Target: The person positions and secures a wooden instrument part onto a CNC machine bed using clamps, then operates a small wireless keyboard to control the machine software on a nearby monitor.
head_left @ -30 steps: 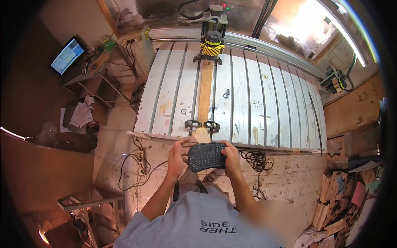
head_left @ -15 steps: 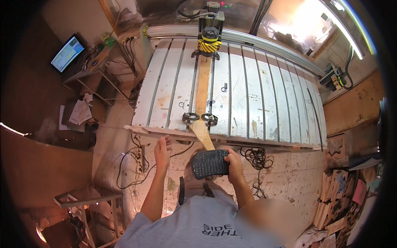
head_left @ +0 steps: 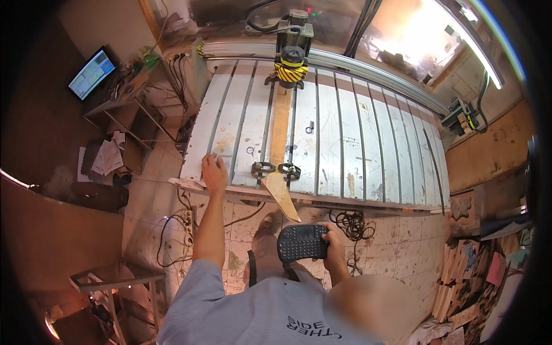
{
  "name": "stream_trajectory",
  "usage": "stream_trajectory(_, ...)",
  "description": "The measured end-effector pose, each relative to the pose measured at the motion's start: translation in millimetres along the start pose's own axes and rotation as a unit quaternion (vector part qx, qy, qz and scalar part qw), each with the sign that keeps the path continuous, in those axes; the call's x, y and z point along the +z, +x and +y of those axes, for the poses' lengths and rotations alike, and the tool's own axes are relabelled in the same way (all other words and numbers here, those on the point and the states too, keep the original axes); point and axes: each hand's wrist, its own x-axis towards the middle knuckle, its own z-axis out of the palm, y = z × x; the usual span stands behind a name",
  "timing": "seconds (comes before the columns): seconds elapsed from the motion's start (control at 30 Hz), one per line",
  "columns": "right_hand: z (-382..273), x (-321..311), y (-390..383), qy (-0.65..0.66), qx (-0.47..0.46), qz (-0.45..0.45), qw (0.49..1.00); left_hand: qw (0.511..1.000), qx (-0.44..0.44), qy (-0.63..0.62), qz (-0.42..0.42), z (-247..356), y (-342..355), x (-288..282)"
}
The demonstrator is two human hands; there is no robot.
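My right hand (head_left: 334, 244) grips the right end of a small black handheld keyboard (head_left: 303, 242), held level in front of my body with its keys facing up. My left hand (head_left: 214, 172) rests on the front left part of the white slotted machine bed (head_left: 356, 144), holding nothing, its fingers reaching forward. A long wooden strip (head_left: 280, 123) lies along the bed, and its angled end sticks out past the front edge towards the keyboard. Two black clamps (head_left: 263, 168) (head_left: 289, 170) sit at either side of the strip. At its far end stands the machine's spindle head (head_left: 291, 66) with a yellow-and-black striped band.
A lit monitor (head_left: 92, 73) stands on a desk at the far left. Coiled black cable (head_left: 352, 225) and a power strip (head_left: 188, 224) lie on the tiled floor below the bed. Stacked wood pieces (head_left: 460, 276) fill the right side. A metal-framed stand (head_left: 118, 282) is at the lower left.
My left hand has moved forward and left, from the air before the bed onto its surface. The keyboard in my right hand has come slightly nearer my body and to the right.
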Motion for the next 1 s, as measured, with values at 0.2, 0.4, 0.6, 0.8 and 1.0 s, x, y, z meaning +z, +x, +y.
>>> stream_trajectory(0.2,20,-4,9,-0.002,-0.008,0.02,1.0,0.999,-0.043,0.013,0.007,6,-5,7)
stream_trajectory(0.4,13,18,20,-0.025,0.024,-0.017,0.999,0.999,-0.038,0.03,0.011,-1,-5,9)
stream_trajectory(0.6,6,37,23,-0.006,0.033,-0.017,0.999,0.999,-0.038,0.018,0.008,1,-4,9)
stream_trajectory(0.8,-3,44,25,-0.015,0.057,-0.036,0.998,0.999,-0.028,0.02,0.008,1,-3,7)
stream_trajectory(1.0,4,43,30,-0.039,0.044,-0.032,0.998,0.999,-0.028,0.016,0.006,-1,-3,9)
